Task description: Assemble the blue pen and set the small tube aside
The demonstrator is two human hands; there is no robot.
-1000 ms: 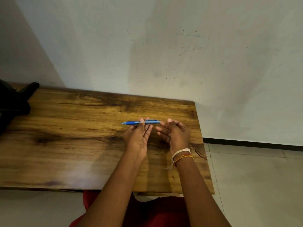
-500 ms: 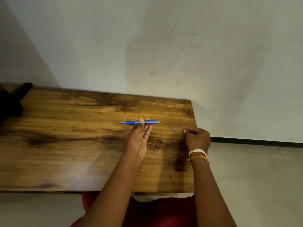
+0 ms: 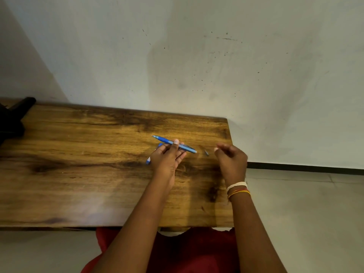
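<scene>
- a blue pen (image 3: 174, 144) is being held by the left hand (image 3: 167, 157), the thumb being pressed over the barrel and the fingers being curled beneath it; the tip is being pointed away to the left, the blunt end toward the right hand.
- a second blue piece (image 3: 148, 160) is being partly hidden just under the left hand's outer edge; what it is cannot be told.
- the right hand (image 3: 232, 159) is being kept loosely curled just right of the pen's end; whether anything is being pinched between thumb and forefinger cannot be told.
- a tiny dark part (image 3: 206, 152) is being left lying on the desk (image 3: 78, 174), between the two hands and just short of the right fingertips.
- judged from this, the pen is being worked on at its rear end; the barrel is best being kept steady and level, low over the desk, so that anything slipping is being caught by the wood rather than the floor.
- the small part is being left near the desk's right edge, so care is being called for against brushing it off.
</scene>
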